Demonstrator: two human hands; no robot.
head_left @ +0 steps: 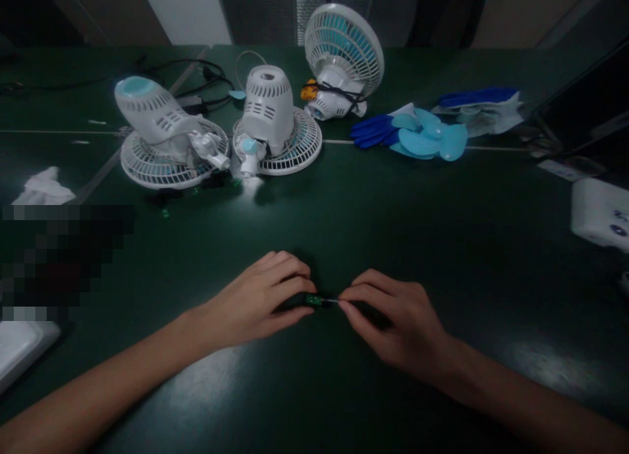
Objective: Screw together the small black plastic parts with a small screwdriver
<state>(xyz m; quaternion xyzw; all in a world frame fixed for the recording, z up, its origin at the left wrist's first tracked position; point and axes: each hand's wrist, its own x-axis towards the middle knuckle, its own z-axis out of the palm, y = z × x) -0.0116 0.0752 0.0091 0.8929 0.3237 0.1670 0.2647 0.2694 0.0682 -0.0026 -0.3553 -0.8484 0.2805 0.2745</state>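
Left hand (pixel 275 295): palm down over the green tabletop (pixel 344 388), thumb and fingertips closed on a small green circuit board (pixel 313 300), which shows at the fingertips, on the side facing the right hand (pixel 405 320). Right hand: thumb and index finger pinched together on a thin metal shaft (pixel 333 301). Shaft runs from these fingertips toward the board; view dim and small here, so it probably meets the board's dark end, contact unconfirmed.

Beyond left hand: two white fans lying grille down, the left fan (pixel 170 130) and the middle fan (pixel 268 113). Farther out, between the hands' directions: a tilted fan (pixel 344 54) with a black cord wrapped about its base. Beyond right hand: light-blue fan blades (pixel 430 136) touching a blue glove (pixel 376 132). Well right of right hand: a white case (pixel 597 215).
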